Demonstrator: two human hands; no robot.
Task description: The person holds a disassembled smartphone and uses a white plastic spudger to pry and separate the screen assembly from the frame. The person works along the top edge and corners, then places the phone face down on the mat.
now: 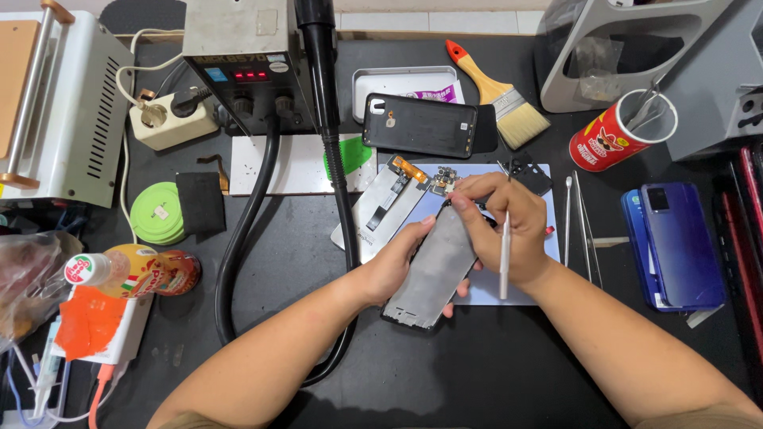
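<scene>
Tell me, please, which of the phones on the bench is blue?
The phone at the right edge, lying back-up; the other back-up phone near the paintbrush is black.

black bench (509,373), blue phones (675,242), paintbrush (501,91), tweezers (584,230)

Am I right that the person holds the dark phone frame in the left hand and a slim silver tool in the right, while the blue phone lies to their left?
Not quite. In the head view, the blue phone lies to their right. The left hand does hold the dark phone frame, and the right hand the slim silver tool.
</scene>
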